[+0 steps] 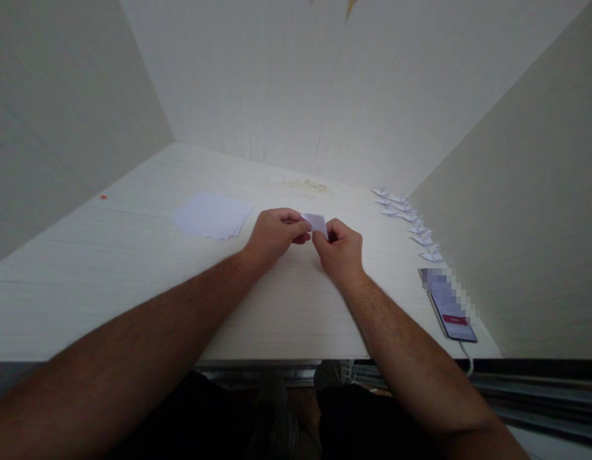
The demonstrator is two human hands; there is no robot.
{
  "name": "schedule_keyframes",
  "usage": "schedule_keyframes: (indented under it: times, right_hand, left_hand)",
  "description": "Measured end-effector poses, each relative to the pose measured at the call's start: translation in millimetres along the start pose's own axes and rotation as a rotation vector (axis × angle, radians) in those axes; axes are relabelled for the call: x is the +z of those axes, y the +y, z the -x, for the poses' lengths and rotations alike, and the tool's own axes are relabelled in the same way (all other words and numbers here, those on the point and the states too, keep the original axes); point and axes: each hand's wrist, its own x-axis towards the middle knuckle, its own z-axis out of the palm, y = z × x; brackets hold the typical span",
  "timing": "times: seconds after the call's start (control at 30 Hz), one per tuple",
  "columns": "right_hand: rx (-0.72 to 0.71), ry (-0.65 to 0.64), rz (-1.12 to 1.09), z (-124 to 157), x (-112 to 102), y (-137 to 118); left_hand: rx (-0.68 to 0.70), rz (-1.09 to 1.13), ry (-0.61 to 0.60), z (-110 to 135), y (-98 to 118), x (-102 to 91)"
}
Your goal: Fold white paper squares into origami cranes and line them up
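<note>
A small folded piece of white paper (316,223) is held just above the middle of the pale wooden desk (133,268). My left hand (275,234) pinches its left side with closed fingers. My right hand (340,249) grips its right side, fingers curled round the edge. Both forearms reach in from the near edge. A stack of flat white paper sheets (212,215) lies on the desk to the left of my left hand.
Several small folded white paper figures (408,219) stand in a row along the right wall. A smartphone (447,305) with a lit screen lies near the front right corner, a white cable (467,361) running off the edge. Walls close in on three sides.
</note>
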Motion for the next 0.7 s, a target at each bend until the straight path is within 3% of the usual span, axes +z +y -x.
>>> schedule_keyframes:
  times: [0.7]
  right_hand:
    - [0.149,-0.08,-0.268,-2.2,-2.1,-7.8]
  left_hand:
    - [-0.018,0.197,-0.079,0.0,-4.5,-0.8]
